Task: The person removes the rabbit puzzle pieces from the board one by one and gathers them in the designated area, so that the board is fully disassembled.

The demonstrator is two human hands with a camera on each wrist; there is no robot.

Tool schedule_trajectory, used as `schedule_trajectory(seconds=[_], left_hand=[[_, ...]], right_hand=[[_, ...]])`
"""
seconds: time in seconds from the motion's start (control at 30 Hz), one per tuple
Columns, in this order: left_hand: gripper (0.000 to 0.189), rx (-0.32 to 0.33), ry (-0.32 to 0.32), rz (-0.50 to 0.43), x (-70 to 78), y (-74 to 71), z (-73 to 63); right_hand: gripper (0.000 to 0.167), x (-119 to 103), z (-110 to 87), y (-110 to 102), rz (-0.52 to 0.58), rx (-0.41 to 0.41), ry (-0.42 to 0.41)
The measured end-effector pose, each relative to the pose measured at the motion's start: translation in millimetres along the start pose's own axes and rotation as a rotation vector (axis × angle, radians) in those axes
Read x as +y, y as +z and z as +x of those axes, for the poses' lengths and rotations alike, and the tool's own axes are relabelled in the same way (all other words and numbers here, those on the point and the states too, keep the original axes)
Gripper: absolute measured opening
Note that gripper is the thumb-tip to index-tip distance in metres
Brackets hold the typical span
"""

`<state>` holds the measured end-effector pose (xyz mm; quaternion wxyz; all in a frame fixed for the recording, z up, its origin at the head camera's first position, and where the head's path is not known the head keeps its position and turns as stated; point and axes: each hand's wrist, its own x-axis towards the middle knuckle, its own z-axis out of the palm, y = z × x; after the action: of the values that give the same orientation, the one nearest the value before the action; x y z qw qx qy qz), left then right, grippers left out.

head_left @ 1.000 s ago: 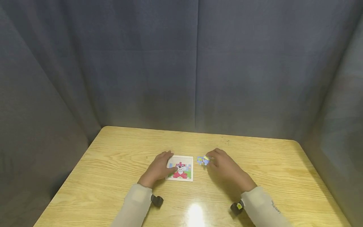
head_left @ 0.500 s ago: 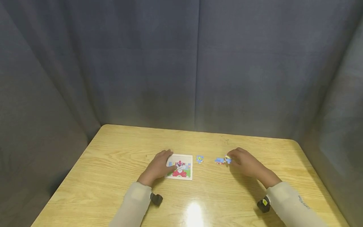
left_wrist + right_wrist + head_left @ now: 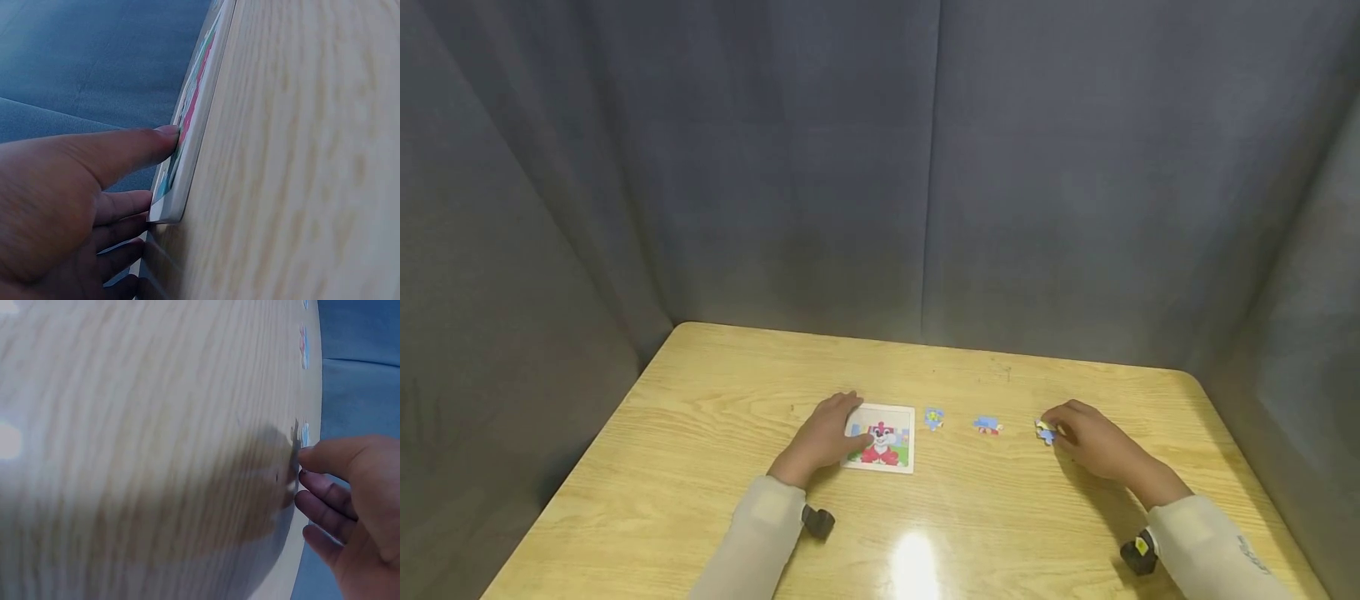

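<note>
A small white-framed jigsaw puzzle [image 3: 887, 454] lies on the wooden table, its picture a red-and-white cartoon animal. The upper strip inside the frame shows no picture. My left hand [image 3: 822, 437] grips its left side, thumb on the picture and fingers along the edge, as the left wrist view also shows. Off to the right, my right hand [image 3: 1093, 442] pinches a blue-and-yellow puzzle piece [image 3: 1045, 432] at table level between thumb and fingertips. Between the hands lie a blue piece with a yellow patch [image 3: 933, 417] and a blue-and-red piece [image 3: 988, 426], apart from each other.
The light wooden table [image 3: 715, 392] has rounded far corners. Grey curtains [image 3: 790, 208] hang behind it and along both sides. Each wrist wears a small black camera, one [image 3: 818, 522] at the left cuff. Light glares off the table's near part.
My right hand has moved right with a puzzle piece, away from the other pieces. Two pieces now lie spread out on the table. The left hand stays on the puzzle.
</note>
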<state>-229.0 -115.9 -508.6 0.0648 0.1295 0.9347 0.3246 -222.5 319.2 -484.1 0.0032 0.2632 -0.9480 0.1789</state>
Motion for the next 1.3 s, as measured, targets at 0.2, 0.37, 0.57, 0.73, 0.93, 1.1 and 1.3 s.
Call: schedule_trajectory(seconds=[0.2, 0.37, 0.57, 0.73, 0.93, 1.1, 1.3], left_hand=[[0.070, 0.004, -0.002, 0.010, -1.0, -0.4, 1.6], [0.070, 0.005, -0.006, 0.011, -1.3, -0.7, 1.1], [0.070, -0.007, -0.010, 0.008, -0.5, -1.4, -0.7], [0.070, -0.008, -0.015, 0.014, -1.0, -1.0, -1.4], [0.071, -0.014, 0.009, 0.026, -3.0, 1.1, 1.7], [0.073, -0.041, 0.022, 0.011, -4.0, 1.0, 1.4], [0.079, -0.114, 0.051, -0.031, -7.7, -6.3, -0.4]], right_hand=[[0.032, 0.3, 0.9, 1.4, -0.021, 0.013, -0.005], [0.032, 0.5, 3.4, 2.5, -0.017, 0.011, 0.017], [0.032, -0.1, 2.3, 4.5, 0.000, -0.003, 0.035], [0.035, -0.6, 2.1, 5.2, 0.024, -0.011, 0.073], [0.044, -6.8, 5.8, 14.6, 0.042, 0.061, 0.123], [0.044, -28.2, 18.1, 28.3, 0.072, 0.104, 0.085], [0.046, -72.8, 39.9, 38.4, 0.197, 0.121, 0.020]])
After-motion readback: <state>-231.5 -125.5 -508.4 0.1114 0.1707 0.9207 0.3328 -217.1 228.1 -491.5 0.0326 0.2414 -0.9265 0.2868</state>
